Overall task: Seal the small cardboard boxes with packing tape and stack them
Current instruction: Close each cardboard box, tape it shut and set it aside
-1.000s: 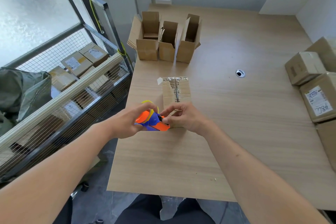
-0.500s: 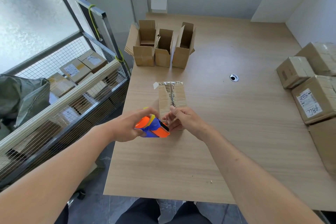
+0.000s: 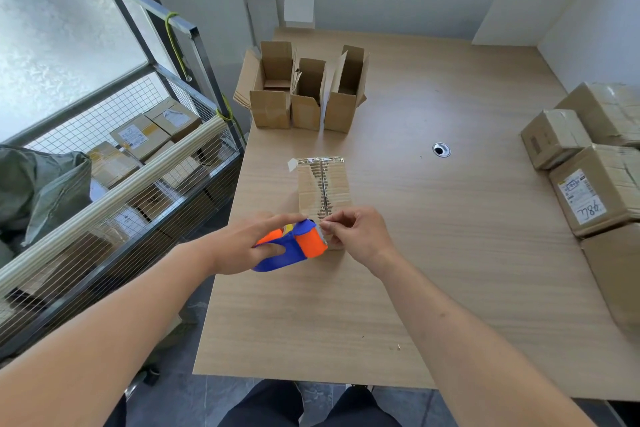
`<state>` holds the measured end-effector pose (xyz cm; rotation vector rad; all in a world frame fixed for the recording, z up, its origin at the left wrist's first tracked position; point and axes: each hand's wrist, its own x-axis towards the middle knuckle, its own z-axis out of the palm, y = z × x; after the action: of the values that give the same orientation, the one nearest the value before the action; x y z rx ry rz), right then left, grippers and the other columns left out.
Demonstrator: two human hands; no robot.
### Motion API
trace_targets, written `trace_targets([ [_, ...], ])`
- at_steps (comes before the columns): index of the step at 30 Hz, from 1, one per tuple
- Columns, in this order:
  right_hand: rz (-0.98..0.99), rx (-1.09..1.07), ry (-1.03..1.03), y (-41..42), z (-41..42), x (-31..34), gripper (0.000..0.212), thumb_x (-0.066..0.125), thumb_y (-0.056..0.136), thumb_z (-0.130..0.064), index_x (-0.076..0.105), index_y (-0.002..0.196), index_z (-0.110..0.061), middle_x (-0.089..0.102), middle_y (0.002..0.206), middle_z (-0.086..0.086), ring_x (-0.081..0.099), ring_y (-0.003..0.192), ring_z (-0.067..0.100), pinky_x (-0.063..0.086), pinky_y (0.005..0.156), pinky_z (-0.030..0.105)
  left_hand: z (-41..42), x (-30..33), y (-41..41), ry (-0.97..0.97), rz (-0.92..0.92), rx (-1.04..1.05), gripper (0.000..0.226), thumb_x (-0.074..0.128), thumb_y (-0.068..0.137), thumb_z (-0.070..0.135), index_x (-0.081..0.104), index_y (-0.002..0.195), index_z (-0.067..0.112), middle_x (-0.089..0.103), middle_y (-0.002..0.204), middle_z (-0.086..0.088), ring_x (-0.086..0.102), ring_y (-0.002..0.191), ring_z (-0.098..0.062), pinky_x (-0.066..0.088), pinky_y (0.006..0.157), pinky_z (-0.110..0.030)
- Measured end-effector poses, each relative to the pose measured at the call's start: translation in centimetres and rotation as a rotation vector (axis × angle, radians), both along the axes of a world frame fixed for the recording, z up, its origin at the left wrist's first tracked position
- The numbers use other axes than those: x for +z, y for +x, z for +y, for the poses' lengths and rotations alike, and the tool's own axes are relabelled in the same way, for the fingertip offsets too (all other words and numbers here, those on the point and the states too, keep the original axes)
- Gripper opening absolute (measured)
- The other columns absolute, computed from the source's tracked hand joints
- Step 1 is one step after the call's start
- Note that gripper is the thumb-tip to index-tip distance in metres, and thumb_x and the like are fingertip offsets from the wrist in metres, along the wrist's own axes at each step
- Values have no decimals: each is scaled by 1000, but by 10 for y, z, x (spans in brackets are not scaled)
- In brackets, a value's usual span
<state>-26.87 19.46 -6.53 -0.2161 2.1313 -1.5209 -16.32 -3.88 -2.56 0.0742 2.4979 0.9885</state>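
Head view: one taped box point(image 3: 323, 184), three open boxes point(image 3: 306, 94), left-hand fingers point(image 3: 277, 220) around one dispenser point(image 3: 294, 246), right-hand fingers point(image 3: 334, 224) pinching tape

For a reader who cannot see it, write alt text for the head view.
A left hand grips an orange-and-blue tape dispenser at a taped small box on a wooden table; the right hand pinches the tape end. Three open boxes stand behind.

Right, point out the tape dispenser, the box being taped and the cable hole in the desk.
tape dispenser point(image 3: 310, 242): head view, on its orange front face.
box being taped point(image 3: 337, 184): head view, on the bare cardboard top right of the taped seam.
cable hole point(image 3: 441, 149): head view, on its metal ring.
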Motion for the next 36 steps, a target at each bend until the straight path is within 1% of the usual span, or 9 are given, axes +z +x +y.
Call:
trace_targets([
  [4, 35, -85, 38, 3, 7, -3, 6, 80, 84, -5, 78, 80, -8, 68, 62, 1, 60, 51, 13, 52, 56, 24, -6, -4, -6, -4, -57, 16, 65, 53, 105, 31, 20, 149, 65, 50, 136, 10, 51, 120, -12, 41, 101, -33],
  [7, 58, -138, 83, 5, 8, -6, 11, 80, 84, -9, 78, 76, -16, 71, 63, 2, 63, 53, 13, 55, 62, 28, -8, -2, -13, -38, -88, -9, 65, 51, 106, 32, 17, 148, 68, 50, 132, 9, 50, 118, -15, 43, 104, -39],
  [11, 44, -268, 110, -6, 30, -6, 13, 81, 84, -12, 77, 73, -18, 71, 61, -3, 63, 50, 10, 55, 62, 26, -26, -1, -14, -113, -139, -51, 64, 47, 107, 34, 14, 143, 75, 49, 123, 11, 49, 112, -12, 41, 102, -38],
  [15, 30, -284, 137, -16, 51, -9, 14, 79, 85, -10, 76, 73, -16, 73, 68, 1, 63, 50, 11, 55, 58, 25, -46, -5, -7, -111, -177, -1, 61, 47, 107, 33, 19, 146, 70, 48, 132, 13, 47, 119, -12, 38, 105, -40],
  [20, -2, -275, 143, -19, 48, -20, 10, 80, 85, -10, 77, 78, -15, 74, 71, 4, 62, 49, 14, 60, 60, 33, -44, -9, -12, -81, -206, 25, 54, 48, 107, 33, 26, 138, 71, 47, 136, 11, 46, 123, -12, 38, 108, -40],
  [24, -31, -267, 153, -25, 43, -32, 7, 82, 84, -11, 77, 81, -14, 75, 74, 6, 62, 50, 16, 59, 57, 31, -43, -15, -17, -101, -238, 64, 52, 47, 107, 33, 28, 149, 59, 45, 140, 8, 46, 125, -15, 38, 105, -37],
  [28, -77, -262, 146, -31, 42, -45, 7, 82, 84, -11, 78, 81, -16, 76, 77, 5, 60, 54, 16, 53, 53, 23, -40, -20, -25, -160, -243, 52, 53, 45, 108, 35, 26, 153, 53, 48, 133, 3, 51, 114, -15, 44, 100, -39],
  [33, -166, -177, 129, -34, 46, -53, 4, 78, 90, -16, 79, 93, -19, 79, 85, 1, 64, 66, 19, 56, 61, 31, -34, -27, -39, -235, -269, 40, 53, 42, 108, 37, 22, 153, 56, 48, 122, 3, 50, 110, -18, 40, 95, -37],
  [36, -201, -137, 133, -36, 49, -55, 8, 75, 92, -24, 78, 100, -26, 78, 101, 1, 64, 73, 19, 61, 65, 38, -29, -27, -47, -246, -269, 23, 52, 41, 108, 37, 22, 152, 58, 47, 119, 3, 50, 108, -17, 41, 98, -38],
])
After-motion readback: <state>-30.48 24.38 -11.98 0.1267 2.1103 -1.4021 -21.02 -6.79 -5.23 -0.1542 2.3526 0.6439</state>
